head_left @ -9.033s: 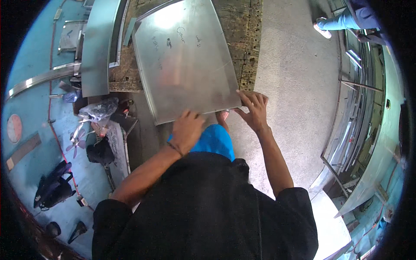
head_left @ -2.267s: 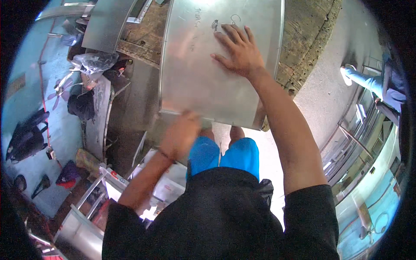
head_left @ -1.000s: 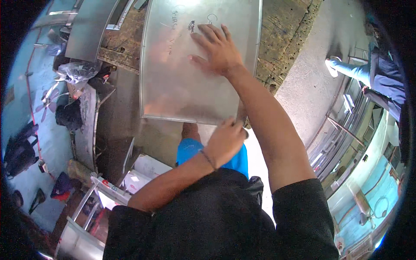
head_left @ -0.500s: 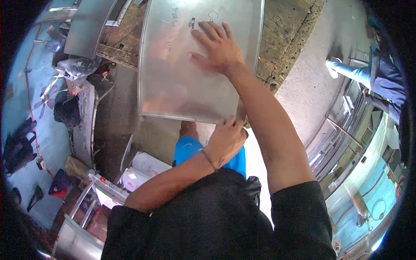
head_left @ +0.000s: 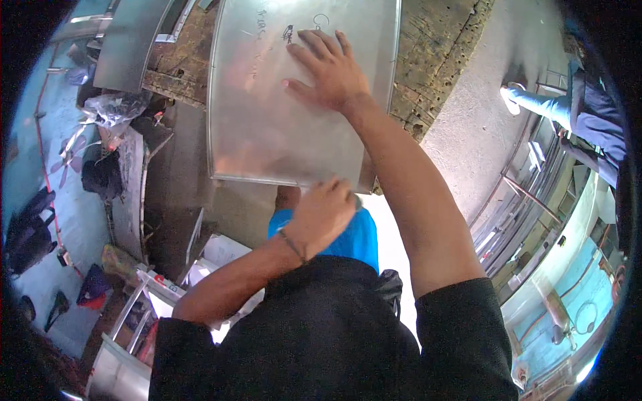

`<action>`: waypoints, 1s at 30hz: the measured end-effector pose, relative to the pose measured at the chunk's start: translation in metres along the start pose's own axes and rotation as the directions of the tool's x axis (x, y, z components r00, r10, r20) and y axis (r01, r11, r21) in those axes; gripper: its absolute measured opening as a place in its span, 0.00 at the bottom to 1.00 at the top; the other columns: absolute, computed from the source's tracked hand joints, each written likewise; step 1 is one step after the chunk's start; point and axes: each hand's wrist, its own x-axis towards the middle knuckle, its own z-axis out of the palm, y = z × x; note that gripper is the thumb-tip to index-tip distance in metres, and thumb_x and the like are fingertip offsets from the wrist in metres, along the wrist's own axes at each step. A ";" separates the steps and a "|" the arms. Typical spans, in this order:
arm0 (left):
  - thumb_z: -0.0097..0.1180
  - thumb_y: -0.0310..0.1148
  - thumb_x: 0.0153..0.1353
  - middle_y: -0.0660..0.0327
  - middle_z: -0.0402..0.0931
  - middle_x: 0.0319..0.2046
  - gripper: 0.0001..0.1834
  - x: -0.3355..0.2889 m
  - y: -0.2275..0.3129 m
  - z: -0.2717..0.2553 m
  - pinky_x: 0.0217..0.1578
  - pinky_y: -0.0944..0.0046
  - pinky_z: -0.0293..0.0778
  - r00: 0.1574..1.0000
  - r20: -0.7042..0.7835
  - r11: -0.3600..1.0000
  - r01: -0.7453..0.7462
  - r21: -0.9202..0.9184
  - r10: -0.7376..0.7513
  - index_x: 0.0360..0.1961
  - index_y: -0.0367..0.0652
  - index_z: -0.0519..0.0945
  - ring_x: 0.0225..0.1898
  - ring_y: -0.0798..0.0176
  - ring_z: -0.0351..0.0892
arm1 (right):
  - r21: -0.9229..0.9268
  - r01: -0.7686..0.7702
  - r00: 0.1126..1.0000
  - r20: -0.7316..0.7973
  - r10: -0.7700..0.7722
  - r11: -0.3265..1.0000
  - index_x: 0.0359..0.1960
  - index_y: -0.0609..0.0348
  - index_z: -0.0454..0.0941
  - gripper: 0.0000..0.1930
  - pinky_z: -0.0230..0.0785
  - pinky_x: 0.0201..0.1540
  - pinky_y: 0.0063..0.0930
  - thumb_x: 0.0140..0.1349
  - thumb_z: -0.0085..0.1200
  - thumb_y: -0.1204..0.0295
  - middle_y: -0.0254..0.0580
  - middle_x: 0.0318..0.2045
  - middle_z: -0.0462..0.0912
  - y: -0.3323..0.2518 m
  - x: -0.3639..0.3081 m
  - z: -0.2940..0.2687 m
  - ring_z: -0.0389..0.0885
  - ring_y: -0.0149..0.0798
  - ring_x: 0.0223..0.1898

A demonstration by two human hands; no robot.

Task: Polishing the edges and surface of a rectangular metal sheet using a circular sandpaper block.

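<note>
A shiny metal panel (head_left: 261,134) with a narrow raised rim and dark handwritten marks lies on a worn wooden bench (head_left: 441,53), its near end jutting past the bench edge. My right hand (head_left: 329,72) rests on the panel's upper part, palm down, fingers and thumb spread. Closed at the panel's near edge, my left hand (head_left: 326,212) is slightly smeared by motion. A small dark grey object (head_left: 359,202) pokes out of its right side. The fingers hide most of that object, so its kind cannot be made out.
Another metal sheet (head_left: 130,43) lies at the far left of the bench. Clear plastic wrapping (head_left: 117,107) and a fan (head_left: 67,160) are at left. Long metal bars (head_left: 508,207) lie along the right side. Another person (head_left: 595,127) is at far right.
My left hand, still closed, has moved left along the panel's near edge. My right hand stays flat on the panel; the whole view has shifted slightly.
</note>
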 end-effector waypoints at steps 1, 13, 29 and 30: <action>0.55 0.33 0.58 0.53 0.78 0.44 0.12 0.000 -0.001 -0.010 0.51 0.49 0.77 0.995 0.089 0.999 0.038 0.025 -0.040 0.37 0.36 0.83 0.55 0.49 0.76 | -0.006 -0.007 1.000 0.002 0.007 1.000 0.72 0.40 0.67 0.39 0.34 0.81 0.55 0.66 0.46 0.33 0.38 0.75 0.62 0.003 -0.001 0.000 0.54 0.41 0.77; 0.56 0.32 0.58 0.55 0.79 0.47 0.14 -0.060 -0.055 -0.039 0.57 0.52 0.75 0.940 0.263 0.972 0.184 0.148 -0.218 0.42 0.37 0.85 0.55 0.49 0.75 | 0.039 -0.021 0.999 -0.030 0.022 0.999 0.71 0.39 0.68 0.37 0.37 0.81 0.56 0.66 0.51 0.36 0.38 0.74 0.63 0.002 -0.005 0.004 0.55 0.45 0.77; 0.54 0.33 0.62 0.51 0.79 0.48 0.12 -0.040 -0.038 -0.014 0.52 0.53 0.80 0.955 0.221 0.981 0.187 0.056 -0.195 0.42 0.39 0.83 0.52 0.48 0.80 | 0.033 -0.005 1.000 0.006 0.005 0.999 0.72 0.39 0.68 0.37 0.34 0.82 0.54 0.66 0.50 0.35 0.36 0.75 0.63 -0.003 0.002 -0.003 0.55 0.41 0.77; 0.53 0.32 0.63 0.51 0.79 0.48 0.12 -0.059 -0.062 -0.030 0.53 0.53 0.80 0.924 0.270 0.961 0.239 0.141 -0.269 0.43 0.39 0.83 0.53 0.49 0.80 | 0.029 -0.008 1.000 0.005 0.008 1.000 0.72 0.39 0.67 0.37 0.34 0.82 0.54 0.66 0.51 0.36 0.35 0.75 0.63 0.000 0.000 -0.006 0.55 0.42 0.77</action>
